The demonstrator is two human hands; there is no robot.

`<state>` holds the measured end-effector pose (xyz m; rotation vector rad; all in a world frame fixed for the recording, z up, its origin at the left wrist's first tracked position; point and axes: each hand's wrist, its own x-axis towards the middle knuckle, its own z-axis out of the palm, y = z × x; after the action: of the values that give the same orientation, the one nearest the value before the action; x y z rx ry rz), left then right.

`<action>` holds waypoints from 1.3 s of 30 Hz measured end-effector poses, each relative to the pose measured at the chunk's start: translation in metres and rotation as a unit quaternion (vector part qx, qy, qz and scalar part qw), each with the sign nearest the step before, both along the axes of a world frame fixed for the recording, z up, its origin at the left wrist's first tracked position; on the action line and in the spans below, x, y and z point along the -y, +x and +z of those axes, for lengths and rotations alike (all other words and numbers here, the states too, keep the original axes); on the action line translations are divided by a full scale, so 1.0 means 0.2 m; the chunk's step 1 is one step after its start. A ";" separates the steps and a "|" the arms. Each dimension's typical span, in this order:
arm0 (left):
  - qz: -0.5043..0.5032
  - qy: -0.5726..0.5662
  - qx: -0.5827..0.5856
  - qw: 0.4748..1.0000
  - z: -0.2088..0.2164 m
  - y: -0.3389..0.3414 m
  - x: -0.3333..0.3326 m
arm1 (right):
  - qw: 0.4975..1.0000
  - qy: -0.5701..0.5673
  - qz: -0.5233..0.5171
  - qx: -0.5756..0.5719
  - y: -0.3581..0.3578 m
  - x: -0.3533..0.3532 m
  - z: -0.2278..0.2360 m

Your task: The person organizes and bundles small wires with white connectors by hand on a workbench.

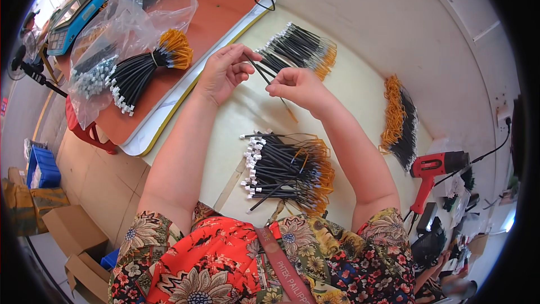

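A thin wire cable with a black sleeve stretches between my two hands above the pale table, its orange end hanging down past my right fingers. My left hand pinches its upper part between thumb and fingertips. Closed on the lower part is my right hand, thumb against forefinger. Just below my hands lies a pile of black-sleeved cables with white connectors to the left and orange wire ends to the right. Behind my hands is another row of such cables, partly covered by my fingers.
A further cable stack lies by the wall at right, near a red heat gun. On the red-brown table at left are a tied cable bundle, clear plastic bags and a blue scale. Cardboard boxes stand lower left.
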<state>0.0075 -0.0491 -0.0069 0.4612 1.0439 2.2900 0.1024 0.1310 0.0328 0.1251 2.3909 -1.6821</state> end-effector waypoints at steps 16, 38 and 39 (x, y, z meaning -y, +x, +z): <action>0.003 -0.002 0.020 1.000 0.01 0.00 0.00 | 0.996 0.072 -0.020 -0.040 0.00 0.00 0.01; 0.096 -0.086 0.011 0.992 -0.02 -0.02 -0.01 | 0.785 0.569 -0.014 -0.244 -0.07 -0.05 -0.09; 0.102 -0.089 0.014 0.991 -0.03 -0.02 -0.01 | 0.785 0.569 -0.014 -0.244 -0.06 -0.05 -0.08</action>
<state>0.0035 -0.0475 -0.0122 0.2598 1.3195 2.3430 0.0902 0.1410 0.0161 -0.1169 3.4323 0.0038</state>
